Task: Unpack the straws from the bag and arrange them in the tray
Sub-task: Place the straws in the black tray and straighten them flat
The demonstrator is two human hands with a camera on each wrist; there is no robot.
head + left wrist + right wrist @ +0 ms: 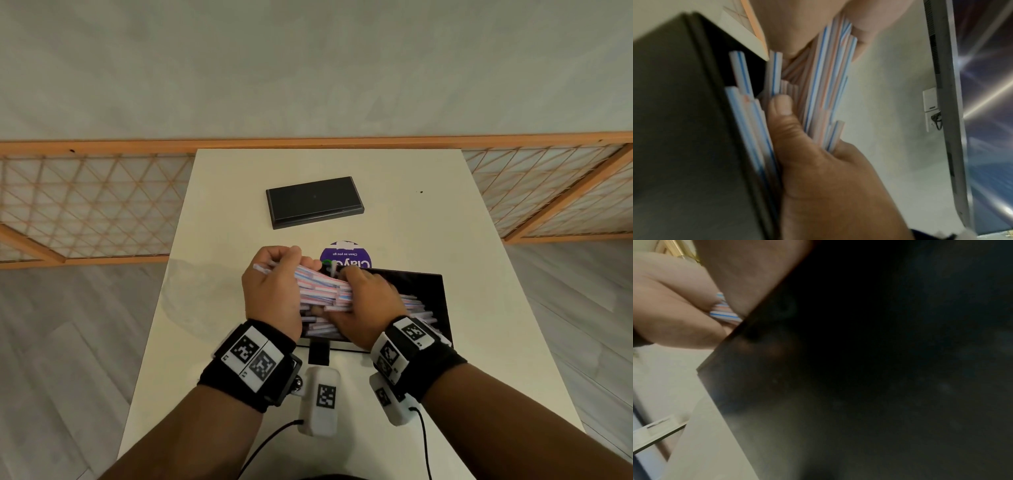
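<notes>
Two hands, ours: left hand [270, 294] and right hand [368, 301], fingers curled round one bundle of straws [320, 291] over the tray [435, 294].

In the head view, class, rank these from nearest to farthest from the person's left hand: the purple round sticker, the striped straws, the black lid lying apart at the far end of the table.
1. The striped straws: in the grip of the left hand itself, over the black tray.
2. The purple round sticker: just beyond the hands, slightly right.
3. The black lid: farthest, toward the table's far end.
</notes>
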